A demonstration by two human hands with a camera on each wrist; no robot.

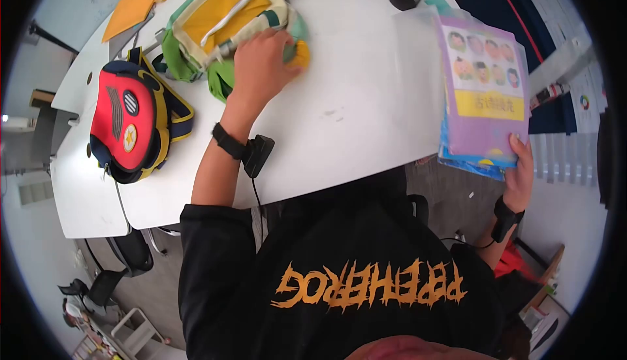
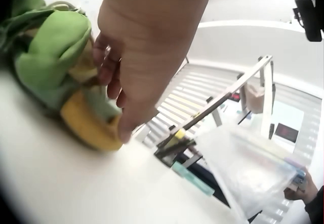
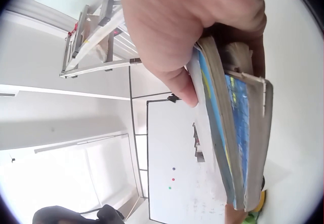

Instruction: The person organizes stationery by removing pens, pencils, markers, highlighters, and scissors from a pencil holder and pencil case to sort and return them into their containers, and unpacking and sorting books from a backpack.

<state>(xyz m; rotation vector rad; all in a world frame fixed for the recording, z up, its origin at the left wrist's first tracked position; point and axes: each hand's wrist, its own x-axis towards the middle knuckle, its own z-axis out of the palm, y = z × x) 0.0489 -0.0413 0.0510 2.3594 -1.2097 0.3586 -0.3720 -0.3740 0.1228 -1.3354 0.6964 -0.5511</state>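
"What do I have from here?"

"I see the right hand (image 1: 520,170) clamped on the books (image 1: 486,72), thumb and fingers on opposite faces, probably to keep the stack together. They're held up near the right side of the table (image 1: 366,105)."

"Other side?"

"Left hand (image 1: 261,67) pinches the green bag (image 1: 228,17) by its yellow edge, I'd judge to steady it on the table."

"Looks?"

"Books: lilac cover, cartoon faces, yellow band, clear plastic (image 2: 238,158) alongside. Green bag: soft, cream-trimmed, yellow panel up."
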